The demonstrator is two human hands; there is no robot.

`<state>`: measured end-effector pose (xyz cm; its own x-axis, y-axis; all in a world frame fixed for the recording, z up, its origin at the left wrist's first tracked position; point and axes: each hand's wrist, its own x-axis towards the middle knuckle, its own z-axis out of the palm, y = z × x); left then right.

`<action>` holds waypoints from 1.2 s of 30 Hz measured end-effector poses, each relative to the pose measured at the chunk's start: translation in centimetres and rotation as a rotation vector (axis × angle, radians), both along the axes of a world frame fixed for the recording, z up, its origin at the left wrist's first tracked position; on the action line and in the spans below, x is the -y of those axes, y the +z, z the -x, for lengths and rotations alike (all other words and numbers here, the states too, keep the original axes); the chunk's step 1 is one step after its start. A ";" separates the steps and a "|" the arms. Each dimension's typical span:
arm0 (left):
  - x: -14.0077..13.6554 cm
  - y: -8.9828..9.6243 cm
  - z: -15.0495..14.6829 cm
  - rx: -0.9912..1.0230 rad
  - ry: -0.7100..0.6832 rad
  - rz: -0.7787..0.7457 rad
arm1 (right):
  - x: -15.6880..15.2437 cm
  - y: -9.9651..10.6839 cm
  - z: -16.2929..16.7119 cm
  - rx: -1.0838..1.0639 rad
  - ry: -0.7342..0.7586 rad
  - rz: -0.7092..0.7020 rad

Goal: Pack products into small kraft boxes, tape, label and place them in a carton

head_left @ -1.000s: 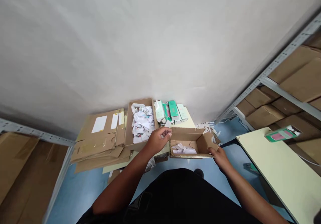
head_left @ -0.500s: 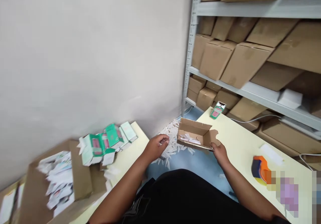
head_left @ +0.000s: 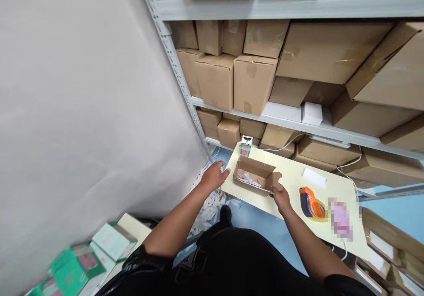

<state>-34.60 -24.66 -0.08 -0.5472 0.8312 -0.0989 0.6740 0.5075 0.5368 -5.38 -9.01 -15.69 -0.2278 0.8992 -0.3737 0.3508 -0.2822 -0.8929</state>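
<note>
A small open cardboard box (head_left: 255,174) with white paper scraps inside rests on the pale yellow table (head_left: 291,179). My right hand (head_left: 281,195) grips its near right flap. My left hand (head_left: 216,175) hovers at the table's left corner, just left of the box, fingers loosely curled and holding nothing. A small green and pink carton (head_left: 245,146) stands at the table's far corner.
An orange tape dispenser (head_left: 311,203) and a white slip (head_left: 314,177) lie on the table to the right. Metal shelving (head_left: 291,123) stacked with brown cartons rises behind. White paper scraps (head_left: 208,205) litter the blue floor. Green cartons (head_left: 82,263) lie at lower left.
I have turned right from the low table with green cartons. The small box has travelled with my right hand onto the yellow table. My left hand stayed beside it.
</note>
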 end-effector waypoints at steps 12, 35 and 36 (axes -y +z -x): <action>-25.3 -5.0 4.7 -0.086 -0.237 0.343 | 0.6 3.4 -1.3 0.023 -0.191 -0.011; -19.7 1.6 6.3 0.140 -0.027 -0.316 | -6.0 12.2 0.8 -0.118 0.027 -0.098; -18.0 1.9 5.7 0.231 -0.054 -0.321 | -6.0 12.8 1.7 -0.176 0.045 -0.059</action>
